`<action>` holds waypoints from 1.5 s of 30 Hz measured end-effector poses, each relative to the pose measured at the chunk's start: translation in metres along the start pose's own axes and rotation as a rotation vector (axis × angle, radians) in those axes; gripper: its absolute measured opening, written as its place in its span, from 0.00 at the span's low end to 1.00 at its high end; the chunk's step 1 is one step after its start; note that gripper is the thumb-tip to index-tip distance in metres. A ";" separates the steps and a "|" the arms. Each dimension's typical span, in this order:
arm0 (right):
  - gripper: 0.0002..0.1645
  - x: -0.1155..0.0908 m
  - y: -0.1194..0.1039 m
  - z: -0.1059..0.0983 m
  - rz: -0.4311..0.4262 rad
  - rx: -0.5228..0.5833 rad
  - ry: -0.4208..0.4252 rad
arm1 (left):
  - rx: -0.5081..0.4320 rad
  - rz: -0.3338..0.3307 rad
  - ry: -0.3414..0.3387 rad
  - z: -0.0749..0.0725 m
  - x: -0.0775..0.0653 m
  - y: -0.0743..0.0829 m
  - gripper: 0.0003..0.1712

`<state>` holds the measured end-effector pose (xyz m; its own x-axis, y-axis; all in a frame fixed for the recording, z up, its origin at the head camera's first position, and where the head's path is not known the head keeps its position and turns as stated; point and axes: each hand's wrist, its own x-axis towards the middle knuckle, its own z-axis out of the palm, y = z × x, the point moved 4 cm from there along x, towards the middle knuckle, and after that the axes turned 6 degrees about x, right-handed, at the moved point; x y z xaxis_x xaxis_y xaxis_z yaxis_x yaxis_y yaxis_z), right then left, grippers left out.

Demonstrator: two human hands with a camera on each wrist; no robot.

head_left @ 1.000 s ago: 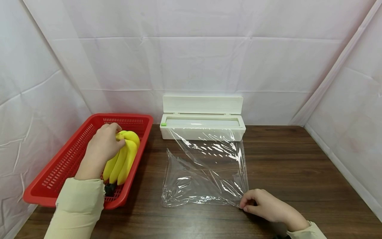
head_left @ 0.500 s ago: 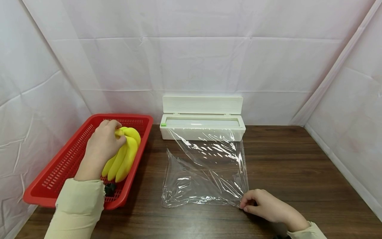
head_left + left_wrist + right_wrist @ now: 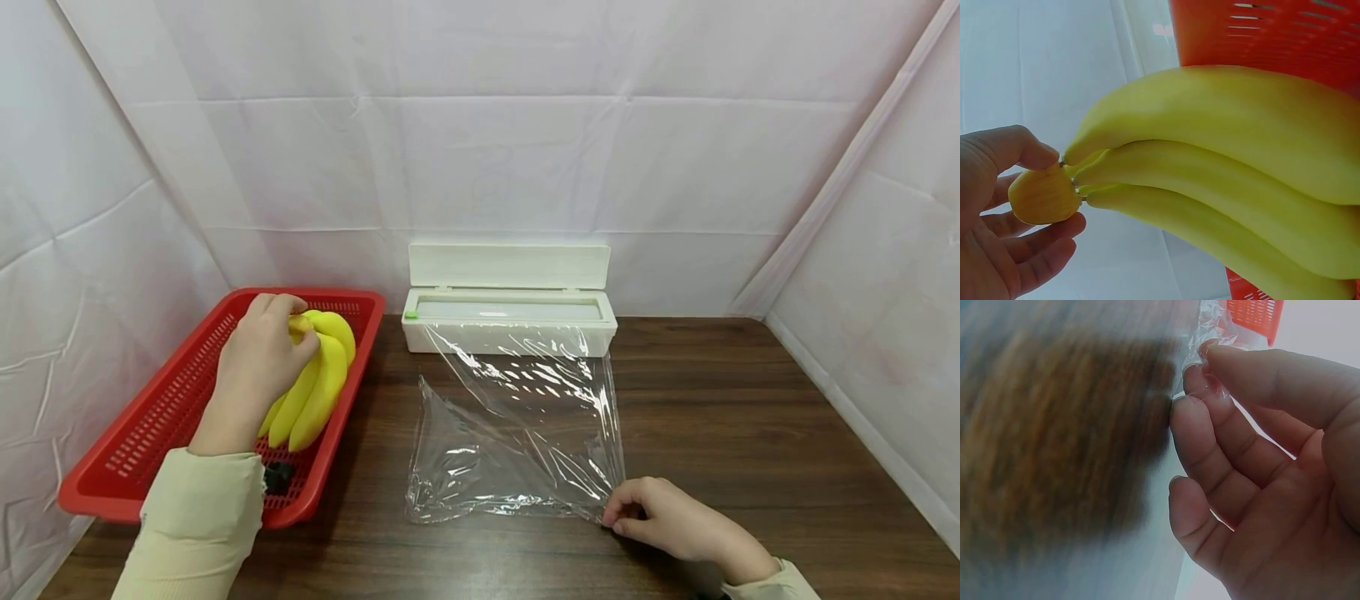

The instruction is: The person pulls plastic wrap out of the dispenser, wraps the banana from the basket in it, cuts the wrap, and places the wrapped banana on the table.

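- The left hand [image 3: 258, 358] has a narrow grip: thumb and fingers close round the rounded yellow-brown crown of a bunch of curved, bright yellow bananas [image 3: 324, 396].
- The bunch is within the outline of the rectangular red plastic basket [image 3: 298, 510] with slotted walls, near its right side, tips towards the person; whether the tips touch the basket floor cannot be told.
- A small dark object [image 3: 279, 477], too unclear to name, lies in the basket below the tips.
- The right hand [image 3: 671, 517] pinches the near right corner of a clear, glossy, creased sheet of plastic film [image 3: 517, 467] between thumb and forefinger.
- The film runs from the front of a long white box [image 3: 510, 319] over the brown wood-grain worktop [image 3: 697, 400].
- The box's white lid [image 3: 510, 267] stands raised at the back; a small green piece [image 3: 411, 315] sits at its front left corner.
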<state>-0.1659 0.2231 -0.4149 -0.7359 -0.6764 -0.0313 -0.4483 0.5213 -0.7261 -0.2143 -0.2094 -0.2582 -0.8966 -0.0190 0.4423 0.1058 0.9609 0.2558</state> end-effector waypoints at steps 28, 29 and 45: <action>0.04 0.001 0.001 -0.001 -0.001 0.007 -0.004 | -0.076 0.066 0.224 -0.009 0.009 0.015 0.15; 0.04 0.001 0.001 -0.001 0.000 0.007 -0.005 | -0.077 0.067 0.228 -0.009 0.009 0.015 0.15; 0.04 0.002 0.001 -0.002 0.013 0.026 -0.007 | -0.071 0.101 0.262 -0.016 0.014 0.024 0.16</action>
<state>-0.1687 0.2233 -0.4146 -0.7377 -0.6735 -0.0459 -0.4251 0.5163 -0.7435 -0.2179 -0.1906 -0.2322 -0.7393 -0.0041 0.6734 0.2270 0.9399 0.2549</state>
